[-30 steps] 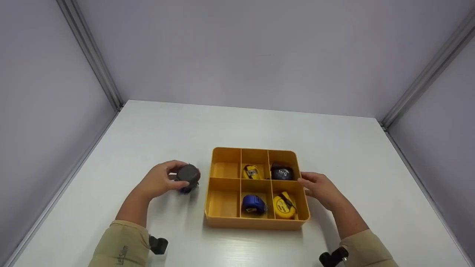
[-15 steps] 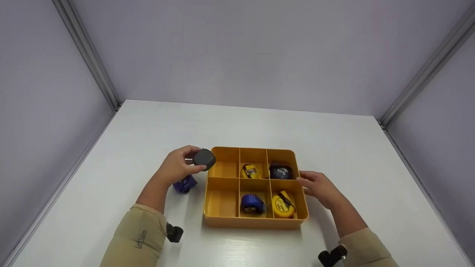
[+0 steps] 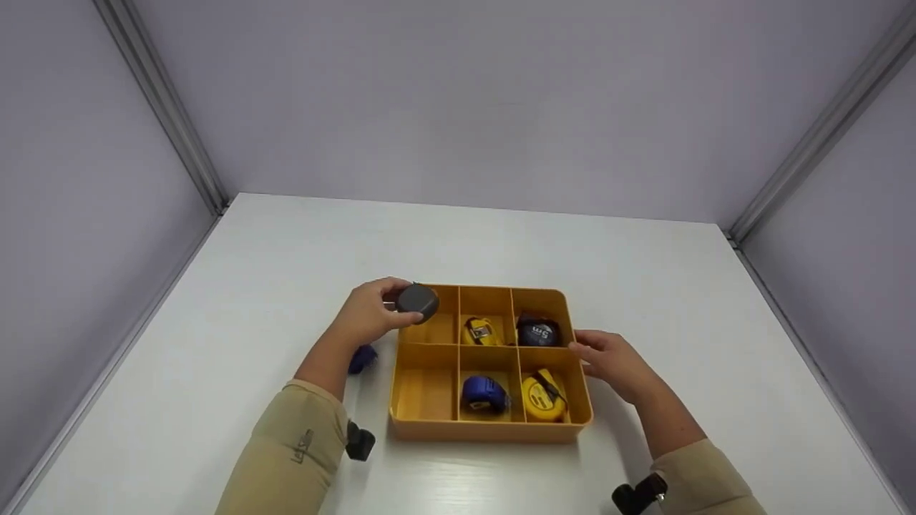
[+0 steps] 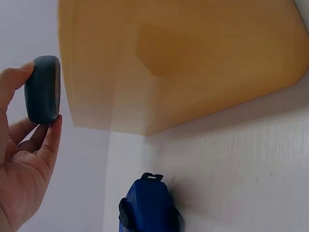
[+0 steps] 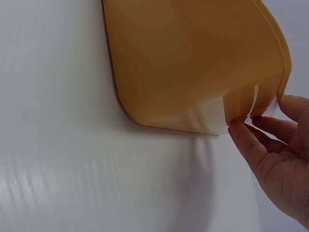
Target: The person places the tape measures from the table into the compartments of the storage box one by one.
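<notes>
Dark grey tape measure: held in the left hand, pinched across its round body between thumb and fingertips, flat face out. This edge grip leaves the underside free, so the case can go down into a cell without the fingers fouling the dividers. It hangs above the near-left corner of the orange tray, over the back left compartment, not yet resting on the floor of that cell.

Below and behind the left hand, a blue tape measure lies on the white table, just outside the tray's left wall and apart from it.

Right of the held case, the tray's six cells run in two rows. The two left cells hold nothing; a small yellow tape measure and a dark blue one sit in the back row, a blue tape and a larger yellow tape in the front row, one per cell.

The right hand is relaxed and holds nothing; its fingertips rest against the tray's right wall, apparently steadying the tray against sliding.
</notes>
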